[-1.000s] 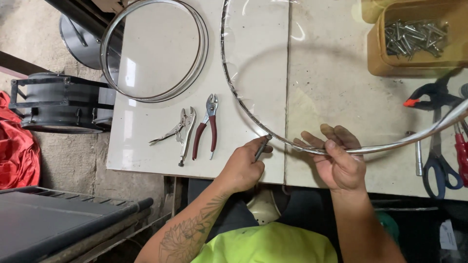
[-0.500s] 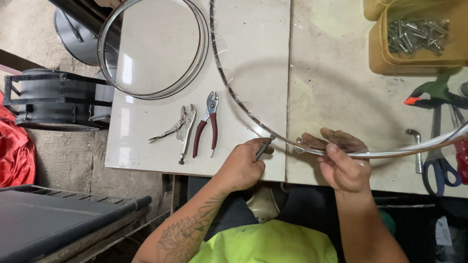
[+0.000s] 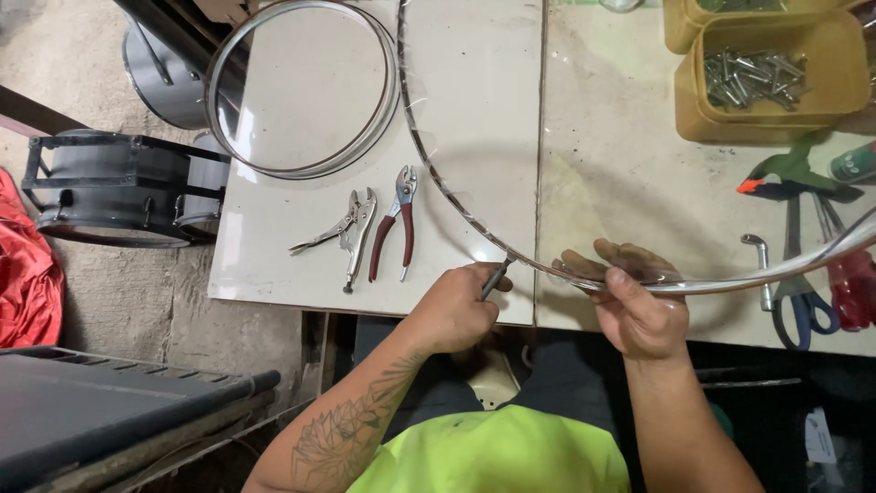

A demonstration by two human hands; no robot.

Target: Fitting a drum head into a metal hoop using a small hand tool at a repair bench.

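Observation:
A large shiny metal hoop (image 3: 438, 178) lies over the white table (image 3: 274, 265), its near arc running past both hands. My right hand (image 3: 636, 306) grips that arc at the table's front edge. My left hand (image 3: 453, 309) is closed on a small dark tool (image 3: 494, 275) whose tip touches the hoop just left of the right hand.
A stack of smaller metal hoops (image 3: 301, 87) lies at the back left. Locking pliers (image 3: 345, 233) and red-handled pliers (image 3: 394, 222) lie in front of it. A tan tray of bolts (image 3: 762, 78), a clamp (image 3: 792, 175), scissors (image 3: 797, 292) and a red-handled tool (image 3: 849, 288) lie at the right. A drum (image 3: 109, 187) stands on the floor at the left.
The large hoop has shifted slightly left through the hands. Both hands stay at the front edge with the same grips.

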